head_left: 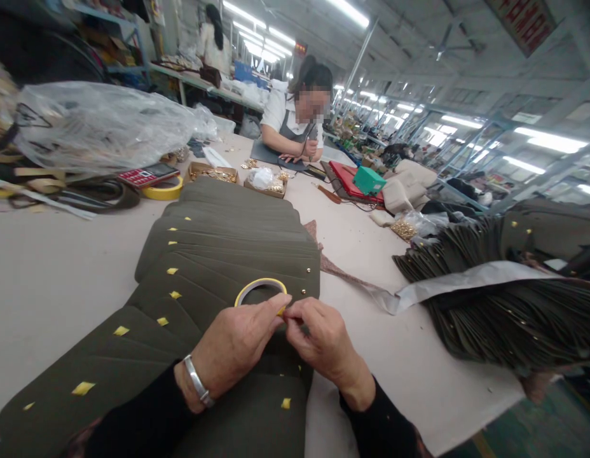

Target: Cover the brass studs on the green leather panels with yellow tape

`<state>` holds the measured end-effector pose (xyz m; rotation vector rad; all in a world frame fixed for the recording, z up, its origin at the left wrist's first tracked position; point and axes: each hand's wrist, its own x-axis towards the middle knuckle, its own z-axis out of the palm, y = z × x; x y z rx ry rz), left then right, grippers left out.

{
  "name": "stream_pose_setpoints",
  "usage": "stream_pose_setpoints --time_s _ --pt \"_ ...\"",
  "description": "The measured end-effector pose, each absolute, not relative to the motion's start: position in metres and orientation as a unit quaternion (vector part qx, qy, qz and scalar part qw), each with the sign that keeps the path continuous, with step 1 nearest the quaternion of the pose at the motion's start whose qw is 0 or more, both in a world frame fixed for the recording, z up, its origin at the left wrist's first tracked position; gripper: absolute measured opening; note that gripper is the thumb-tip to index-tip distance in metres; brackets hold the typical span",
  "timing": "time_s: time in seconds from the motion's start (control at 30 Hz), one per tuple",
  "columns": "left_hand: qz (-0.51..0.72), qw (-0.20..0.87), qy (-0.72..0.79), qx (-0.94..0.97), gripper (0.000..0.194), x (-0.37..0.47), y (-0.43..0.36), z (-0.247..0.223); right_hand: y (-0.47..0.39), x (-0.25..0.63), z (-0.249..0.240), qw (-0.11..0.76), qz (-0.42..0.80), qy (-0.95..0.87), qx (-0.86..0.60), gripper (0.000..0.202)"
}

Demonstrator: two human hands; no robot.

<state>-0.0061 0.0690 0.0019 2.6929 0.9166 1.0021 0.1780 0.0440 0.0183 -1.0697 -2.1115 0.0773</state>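
Observation:
My left hand (pixel 238 340) is closed on a roll of yellow tape (pixel 259 282), held upright above dark green panels (pixel 238 222). Beside it, my right hand (pixel 321 334) pinches with thumb and forefinger at the roll's near edge; the fingertips of both hands almost meet. Whatever lies between the right fingertips is too small to make out, perhaps hidden by them. The panels are fanned out in overlapping layers, with several small yellow tape pieces (pixel 162 322) stuck on them. Two small shiny studs (pixel 303 291) show near the panels' right edge.
At right a thick stack of dark panels (pixel 514 318) lies with a pale strip across it. Another yellow tape roll (pixel 164 189), a calculator (pixel 147 175) and boxes of gold metal parts (pixel 213 173) lie farther back. A co-worker (pixel 295 121) leans on the table (pixel 356 254) opposite.

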Motion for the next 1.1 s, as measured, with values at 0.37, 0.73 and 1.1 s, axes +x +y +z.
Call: stream_pose_setpoints --time_s 0.37,0.73,1.1 --pt "0.356 0.056 0.298 0.884 0.022 -0.001 0.065 0.013 0.041 0.166 0.02 0.46 0.26 -0.608 -0.592 0.01" --pt "0.166 0.008 0.353 0.921 0.013 0.01 0.085 0.003 0.054 0.216 -0.004 0.426 0.406 -0.508 -0.629 0.026" --pt "0.151 0.012 0.321 0.935 0.015 0.008 0.084 -0.003 0.046 0.223 0.002 0.305 0.469 -0.518 -0.647 0.017"
